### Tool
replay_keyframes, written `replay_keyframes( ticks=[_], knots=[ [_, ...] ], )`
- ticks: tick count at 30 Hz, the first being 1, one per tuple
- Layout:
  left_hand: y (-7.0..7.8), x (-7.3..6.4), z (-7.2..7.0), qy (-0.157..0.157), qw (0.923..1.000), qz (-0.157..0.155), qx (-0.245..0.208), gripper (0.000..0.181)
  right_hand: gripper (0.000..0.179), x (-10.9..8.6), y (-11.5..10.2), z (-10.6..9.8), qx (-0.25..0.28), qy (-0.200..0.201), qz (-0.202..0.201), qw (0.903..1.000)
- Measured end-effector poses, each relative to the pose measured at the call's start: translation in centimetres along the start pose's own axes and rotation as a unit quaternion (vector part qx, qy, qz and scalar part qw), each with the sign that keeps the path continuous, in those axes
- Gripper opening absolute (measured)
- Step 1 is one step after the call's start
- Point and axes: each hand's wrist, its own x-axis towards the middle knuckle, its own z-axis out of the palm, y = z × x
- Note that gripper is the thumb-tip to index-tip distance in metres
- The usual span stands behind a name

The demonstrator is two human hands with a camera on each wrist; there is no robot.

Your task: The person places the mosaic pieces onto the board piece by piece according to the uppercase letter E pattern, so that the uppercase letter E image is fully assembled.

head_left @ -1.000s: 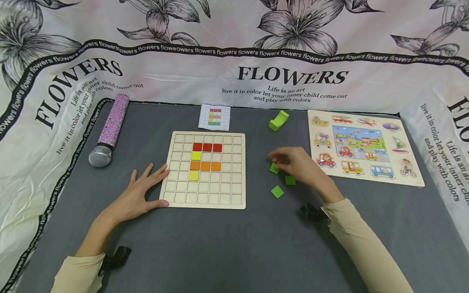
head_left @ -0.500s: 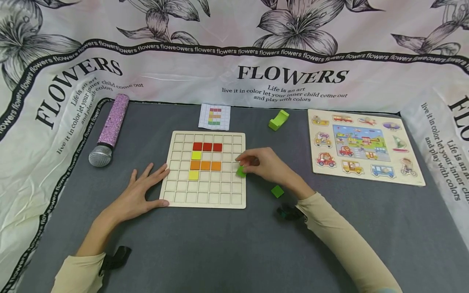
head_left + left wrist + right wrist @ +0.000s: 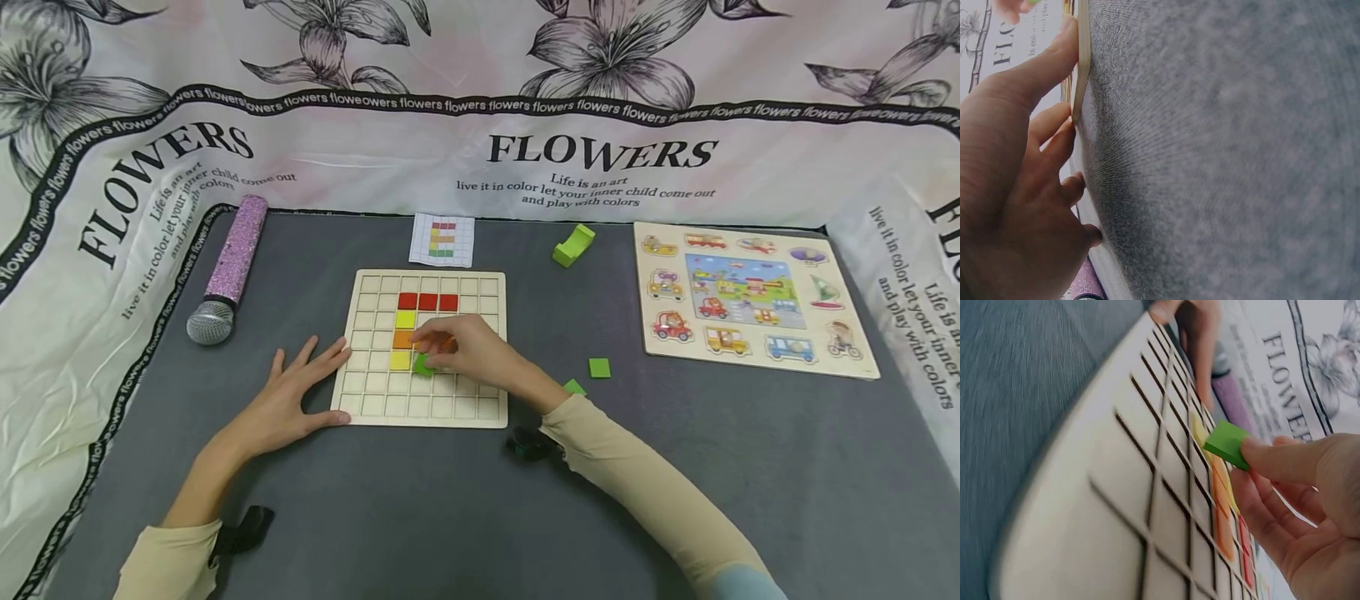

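My right hand (image 3: 472, 354) pinches a green square tile (image 3: 1227, 444) between thumb and fingers, over the wooden grid board (image 3: 450, 408). In the head view the tile overlaps cells just right of the lower yellow tile (image 3: 401, 360). Along the board's left edge lies my left hand (image 3: 288, 400), fingers spread, its thumb and fingertips touching the rim. On the board sit a row of red tiles (image 3: 427, 302), a yellow tile (image 3: 406, 319) below, and an orange tile (image 3: 402, 339); the rest of the orange row is behind my right hand in the head view.
Two loose green tiles (image 3: 599, 367) lie right of the board, one partly behind my right sleeve. A pattern card (image 3: 442, 241) is behind the board, with a green curved block (image 3: 573, 245) to its right. A glittery microphone (image 3: 236, 258) lies left, a picture puzzle board (image 3: 757, 292) right.
My right hand has picked up a green tile from the right side and carried it left over the grid board. My left hand stays at the board's edge.
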Motion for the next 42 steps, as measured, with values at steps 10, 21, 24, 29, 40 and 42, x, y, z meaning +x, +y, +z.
replay_keyframes(
  ticks=[10,21,24,29,40,42],
  knots=[
    [0.0,0.1,0.0,0.001,1.0,0.002,-0.004,0.087,0.028,1.2,-1.0,3.2,-0.03,-0.009,-0.017,0.9994],
    [-0.1,-0.1,0.0,0.003,1.0,0.002,-0.007,0.087,0.022,1.6,-1.8,4.1,-0.11,-0.042,-0.008,0.993],
    [-0.1,-0.1,0.0,0.002,1.0,0.0,-0.007,0.087,0.021,1.6,-2.1,4.3,-0.133,-0.038,-0.006,0.9903],
    [-0.1,0.0,-0.1,0.001,1.0,-0.002,-0.005,0.087,0.019,1.6,-2.4,4.4,-0.169,-0.033,-0.007,0.985],
    [-0.3,0.0,0.0,0.005,1.0,0.001,-0.003,0.087,0.019,1.5,-2.4,4.7,-0.174,-0.025,-0.004,0.9844],
    [-0.3,0.0,0.0,0.004,1.0,0.001,-0.003,0.088,0.019,1.5,-2.3,4.7,-0.171,-0.023,-0.004,0.985]
  ],
)
